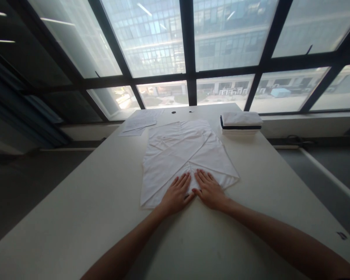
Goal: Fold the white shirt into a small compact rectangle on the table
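A white cloth garment, possibly a shirt, lies spread on the white table. Parts of it are folded across one another, with diagonal creases over its middle and wrinkles near the far side. My left hand rests flat on the near edge of the cloth, fingers stretched forward. Beside it my right hand also lies flat on the cloth, its fingers extended. The two thumbs come close together at the near edge. Neither hand grips the fabric. What the palms cover is hidden.
A stack of folded cloths, white with a dark layer, stands at the table's right far side. Sheets of paper lie at the far left. Two small dark spots mark the far end. Large framed windows rise behind the table.
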